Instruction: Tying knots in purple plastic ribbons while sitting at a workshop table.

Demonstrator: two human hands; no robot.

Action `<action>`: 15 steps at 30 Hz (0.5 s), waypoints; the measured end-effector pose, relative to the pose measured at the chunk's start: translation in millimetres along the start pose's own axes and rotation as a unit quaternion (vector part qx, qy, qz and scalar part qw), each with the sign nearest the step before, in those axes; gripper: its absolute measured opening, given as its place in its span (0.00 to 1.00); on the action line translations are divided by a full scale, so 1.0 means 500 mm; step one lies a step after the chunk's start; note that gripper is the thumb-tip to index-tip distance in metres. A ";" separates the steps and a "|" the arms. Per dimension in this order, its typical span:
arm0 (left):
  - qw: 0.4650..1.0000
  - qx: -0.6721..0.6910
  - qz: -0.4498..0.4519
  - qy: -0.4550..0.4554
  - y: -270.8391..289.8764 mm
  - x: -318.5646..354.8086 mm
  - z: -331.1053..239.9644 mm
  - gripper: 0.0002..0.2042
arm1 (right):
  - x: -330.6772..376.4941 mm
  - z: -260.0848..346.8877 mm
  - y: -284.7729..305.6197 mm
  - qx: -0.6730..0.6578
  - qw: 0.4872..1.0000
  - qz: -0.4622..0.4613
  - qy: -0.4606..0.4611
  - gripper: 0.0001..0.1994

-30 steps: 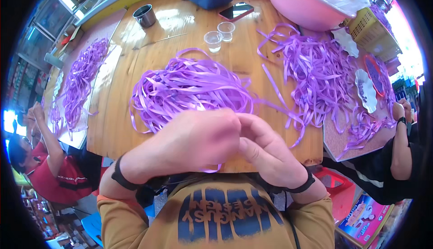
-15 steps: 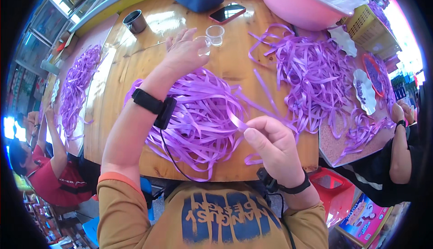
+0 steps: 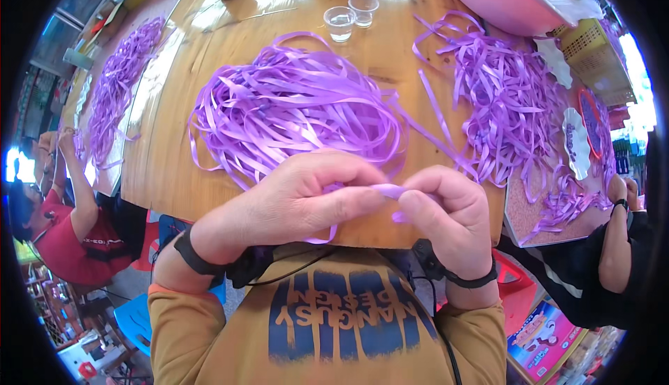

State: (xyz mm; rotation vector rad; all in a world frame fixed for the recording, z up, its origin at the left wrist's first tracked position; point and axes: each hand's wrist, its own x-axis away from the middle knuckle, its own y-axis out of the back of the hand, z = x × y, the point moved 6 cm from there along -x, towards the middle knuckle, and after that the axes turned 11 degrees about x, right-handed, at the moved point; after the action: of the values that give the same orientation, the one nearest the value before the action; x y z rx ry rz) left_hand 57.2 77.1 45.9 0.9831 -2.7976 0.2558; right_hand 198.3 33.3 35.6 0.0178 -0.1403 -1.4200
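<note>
Wooden table (image 3: 390, 54) | left fingers (image 3: 346, 166) back from cups (image 3: 340, 25) | apparently pinching ribbon (image 3: 391, 190)

"Where is the left hand (image 3: 306, 197)?"

"On the near side of the ribbon heap (image 3: 300, 110), back turned up, thumb and forefinger pinched and pointing rightward."

"And the right hand (image 3: 449, 221)?"

"Off the heap's near right side, fingers curled, thumb bent in toward the forefinger (the fingertips of both hands almost meet)."

"How do the arms run?"

"The left forearm (image 3: 180, 270) slants in from the near left of the heap, its wrist fairly straight. The right forearm (image 3: 475, 296) rises more steeply, nearer the body than the heap and to its right, with the hand tipped leftward."

"Both hands pinching, then?"

"Both, and level with each other."
</note>
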 end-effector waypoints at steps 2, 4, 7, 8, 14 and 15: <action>0.996 0.062 -0.055 0.037 0.010 0.036 0.025 0.07 | 0.014 -0.003 0.004 0.021 1.000 0.006 0.001 0.04; 0.979 0.148 -0.128 0.049 0.021 0.069 0.046 0.06 | 0.028 -0.009 0.011 0.070 0.997 -0.012 0.006 0.05; 0.985 -0.089 -0.086 -0.122 0.013 0.083 0.042 0.05 | 0.027 -0.002 -0.016 0.230 0.971 0.049 0.039 0.06; 0.974 -0.129 -0.097 -0.159 0.008 0.085 0.038 0.04 | 0.029 -0.003 -0.028 0.230 0.971 0.051 0.038 0.06; 0.925 -0.274 -0.116 -0.237 -0.017 0.104 0.012 0.03 | 0.025 0.008 -0.098 0.105 0.985 0.123 0.057 0.19; 0.925 -0.273 -0.116 -0.237 -0.016 0.108 0.008 0.03 | 0.023 0.021 -0.107 0.170 0.968 0.142 0.117 0.19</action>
State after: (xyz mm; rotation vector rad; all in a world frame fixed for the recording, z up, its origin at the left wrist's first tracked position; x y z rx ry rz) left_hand 20.4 37.4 54.2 1.3289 -2.8202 -0.8544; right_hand 146.1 14.7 42.0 0.4306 -0.1817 -1.0856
